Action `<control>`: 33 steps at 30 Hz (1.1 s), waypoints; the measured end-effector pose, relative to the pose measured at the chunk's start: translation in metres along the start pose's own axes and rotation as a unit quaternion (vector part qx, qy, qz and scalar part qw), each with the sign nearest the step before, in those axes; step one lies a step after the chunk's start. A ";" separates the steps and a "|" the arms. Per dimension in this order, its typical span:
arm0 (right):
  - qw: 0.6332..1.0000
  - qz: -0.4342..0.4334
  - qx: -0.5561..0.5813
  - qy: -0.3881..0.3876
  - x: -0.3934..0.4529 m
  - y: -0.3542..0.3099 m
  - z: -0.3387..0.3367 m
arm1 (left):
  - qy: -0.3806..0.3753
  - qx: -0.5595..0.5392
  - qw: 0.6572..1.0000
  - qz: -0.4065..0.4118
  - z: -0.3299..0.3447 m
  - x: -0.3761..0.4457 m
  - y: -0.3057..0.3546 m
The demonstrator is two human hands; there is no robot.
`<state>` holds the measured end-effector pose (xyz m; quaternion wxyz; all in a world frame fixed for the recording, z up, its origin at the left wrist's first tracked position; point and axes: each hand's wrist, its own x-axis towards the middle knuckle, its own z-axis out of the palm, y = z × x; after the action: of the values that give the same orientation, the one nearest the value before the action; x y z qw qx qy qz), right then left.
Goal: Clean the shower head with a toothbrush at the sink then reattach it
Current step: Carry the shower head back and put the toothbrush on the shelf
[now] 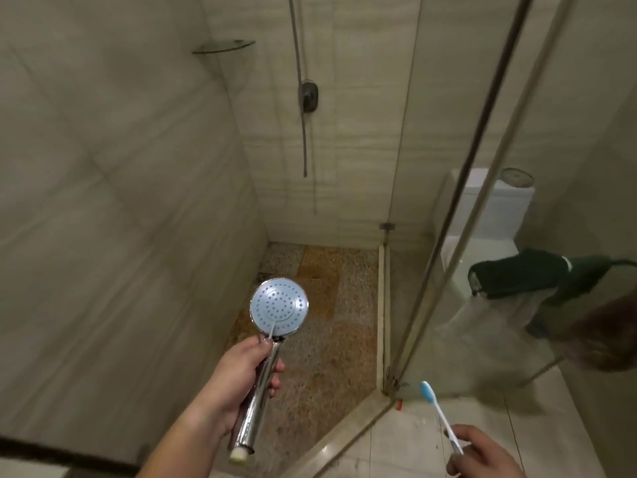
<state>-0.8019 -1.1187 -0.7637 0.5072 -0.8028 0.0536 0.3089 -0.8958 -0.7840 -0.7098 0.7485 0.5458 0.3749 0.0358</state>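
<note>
Right now my left hand (234, 384) has its fingers wrapped round the chrome handle of the round, silver-faced shower head (279, 307), holding it upright over the near edge of the pebbled shower floor (344, 305), nozzle face turned toward me. My right hand (482, 453), near right, pinches the white-handled toothbrush with the blue head (435, 407), bristle end pointing up and away. On the far tiled wall hangs the grey shower hose (303, 132), its loose end dangling free. A glass shower door (482, 201) stands to the right.
</note>
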 end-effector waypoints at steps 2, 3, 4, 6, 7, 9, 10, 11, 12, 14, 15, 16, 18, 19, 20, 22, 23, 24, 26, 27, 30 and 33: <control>0.999 -0.019 -0.002 -0.030 0.031 -0.033 0.005 | 0.023 -0.019 1.000 -0.002 -0.001 0.012 0.009; 0.999 -0.028 -0.002 -0.043 0.045 -0.052 0.010 | 0.031 -0.024 0.999 -0.001 -0.004 0.019 0.013; 0.997 -0.046 -0.007 -0.058 0.058 -0.072 0.017 | 0.037 -0.030 0.999 0.002 -0.007 0.026 0.016; 0.993 -0.087 -0.010 -0.082 0.080 -0.110 0.034 | 0.052 -0.039 0.998 0.004 -0.015 0.037 0.023; 0.990 -0.104 -0.013 -0.094 0.094 -0.130 0.043 | 0.063 -0.042 0.997 0.004 -0.019 0.047 0.026; 0.985 -0.128 -0.023 -0.115 0.120 -0.170 0.064 | 0.083 -0.046 0.995 -0.001 -0.030 0.072 0.034; 0.982 -0.136 -0.025 -0.125 0.132 -0.190 0.074 | 0.090 -0.052 0.995 -0.003 -0.035 0.085 0.039; 0.981 -0.141 -0.022 -0.134 0.144 -0.209 0.084 | 0.094 -0.055 0.994 -0.005 -0.041 0.100 0.045; 0.979 -0.145 -0.016 -0.142 0.157 -0.227 0.095 | 0.097 -0.051 0.994 -0.007 -0.047 0.117 0.052; 0.978 -0.152 -0.005 -0.143 0.186 -0.259 0.117 | 0.095 -0.037 0.995 -0.005 -0.062 0.154 0.068; 0.978 -0.156 -0.003 -0.140 0.200 -0.274 0.128 | 0.093 -0.031 0.995 -0.002 -0.071 0.174 0.078; 0.978 -0.162 -0.005 -0.135 0.215 -0.287 0.140 | 0.090 -0.025 0.996 0.000 -0.079 0.194 0.087; 0.979 -0.164 -0.008 -0.119 0.248 -0.316 0.161 | 0.081 -0.010 0.997 0.000 -0.095 0.236 0.112; 0.981 -0.157 -0.008 -0.112 0.263 -0.331 0.172 | 0.077 -0.007 0.997 -0.005 -0.104 0.254 0.127; 0.983 -0.152 -0.004 -0.106 0.276 -0.345 0.181 | 0.070 -0.003 0.998 -0.009 -0.111 0.270 0.142; 0.985 -0.144 0.008 -0.099 0.301 -0.366 0.193 | 0.049 0.016 0.999 -0.008 -0.123 0.304 0.173; 0.986 -0.137 0.011 -0.094 0.313 -0.373 0.197 | 0.037 0.027 0.999 -0.006 -0.127 0.321 0.190; 0.988 -0.128 0.012 -0.085 0.325 -0.378 0.200 | 0.026 0.035 0.999 -0.003 -0.129 0.339 0.209; 0.992 -0.108 0.021 -0.067 0.345 -0.380 0.202 | 0.009 0.047 0.999 0.014 -0.128 0.372 0.246; 0.993 -0.095 0.026 -0.060 0.354 -0.378 0.201 | 0.002 0.050 0.998 0.024 -0.125 0.388 0.264; 0.999 -0.045 0.011 -0.029 0.386 -0.371 0.196 | -0.011 0.045 0.997 0.054 -0.117 0.436 0.316; 1.000 0.017 0.014 -0.012 0.433 -0.379 0.194 | -0.011 0.044 0.996 0.075 -0.113 0.484 0.354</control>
<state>-0.3882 -0.6737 -0.7628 0.5141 -0.7905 0.0650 0.3265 -0.4915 -0.3283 -0.6781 0.7233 0.6049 0.3256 0.0695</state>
